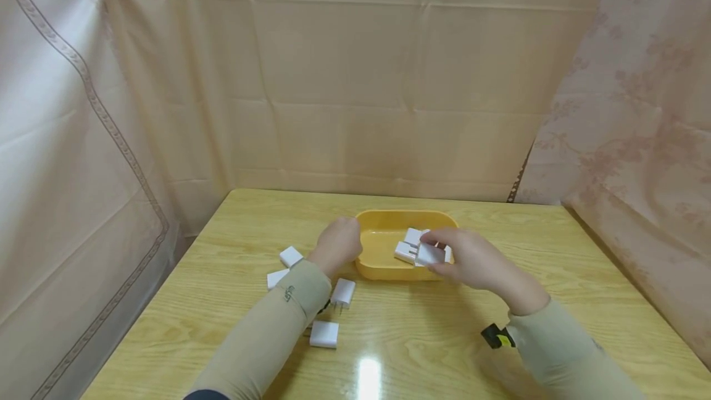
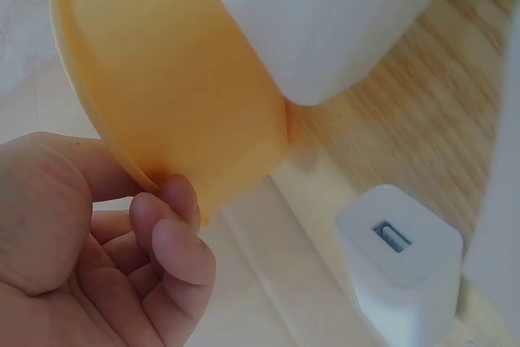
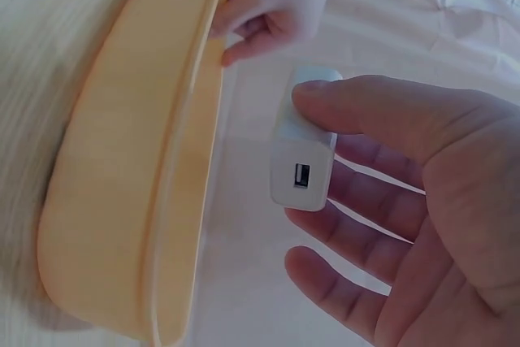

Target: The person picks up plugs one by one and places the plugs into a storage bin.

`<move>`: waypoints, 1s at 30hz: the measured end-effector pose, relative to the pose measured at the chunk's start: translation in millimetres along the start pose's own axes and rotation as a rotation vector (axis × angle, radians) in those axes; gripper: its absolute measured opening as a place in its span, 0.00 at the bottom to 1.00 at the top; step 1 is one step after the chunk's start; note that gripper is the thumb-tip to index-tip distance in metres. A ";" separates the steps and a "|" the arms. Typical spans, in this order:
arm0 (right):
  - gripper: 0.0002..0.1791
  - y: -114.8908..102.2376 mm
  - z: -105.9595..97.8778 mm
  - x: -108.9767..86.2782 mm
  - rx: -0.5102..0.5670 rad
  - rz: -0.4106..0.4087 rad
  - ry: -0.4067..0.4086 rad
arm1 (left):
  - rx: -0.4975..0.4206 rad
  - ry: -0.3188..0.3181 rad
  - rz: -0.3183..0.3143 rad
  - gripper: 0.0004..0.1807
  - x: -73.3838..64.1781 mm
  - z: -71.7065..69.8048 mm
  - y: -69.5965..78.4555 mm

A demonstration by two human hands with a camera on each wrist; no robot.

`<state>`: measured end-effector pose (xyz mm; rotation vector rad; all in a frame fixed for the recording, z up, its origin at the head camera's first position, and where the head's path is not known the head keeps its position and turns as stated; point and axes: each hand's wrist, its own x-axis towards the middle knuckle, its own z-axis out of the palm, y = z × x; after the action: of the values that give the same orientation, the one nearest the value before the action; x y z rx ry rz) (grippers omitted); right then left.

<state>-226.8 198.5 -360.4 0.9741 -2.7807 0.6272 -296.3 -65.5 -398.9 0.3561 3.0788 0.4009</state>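
My left hand (image 1: 340, 242) pinches the left rim of a yellow plastic basin (image 1: 389, 273); in the left wrist view its fingers (image 2: 183, 249) curl at the basin's edge. Over the right part of the basin, my right hand (image 1: 472, 258) holds a white USB charger plug (image 1: 430, 255) between thumb and fingers. The USB port of this charger plug (image 3: 302, 148) faces the right wrist camera. Below and beside it, other white charger plugs (image 1: 405, 252) lie in the basin, partly hidden by the right hand.
Several more white charger plugs lie on the wooden table around my left forearm, among them one near the basin (image 1: 343, 292), one closer to me (image 1: 324, 334) and one farther left (image 1: 291, 256). Beige cloth (image 1: 355, 91) hangs behind the table.
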 end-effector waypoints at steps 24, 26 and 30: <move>0.26 21.8 -5.8 39.6 0.037 0.126 -0.047 | 0.003 0.002 0.004 0.02 -0.2 0.1 -0.2; 0.26 23.4 -3.7 41.6 0.043 0.137 -0.053 | 0.001 0.003 0.001 0.02 -0.7 -0.1 0.0; 0.25 26.8 0.2 44.4 0.055 0.148 -0.069 | 0.003 0.005 0.003 0.03 -0.5 0.4 0.3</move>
<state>-278.2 192.1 -358.5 0.8201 -2.9310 0.7056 -295.7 -65.2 -399.3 0.3601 3.0847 0.3984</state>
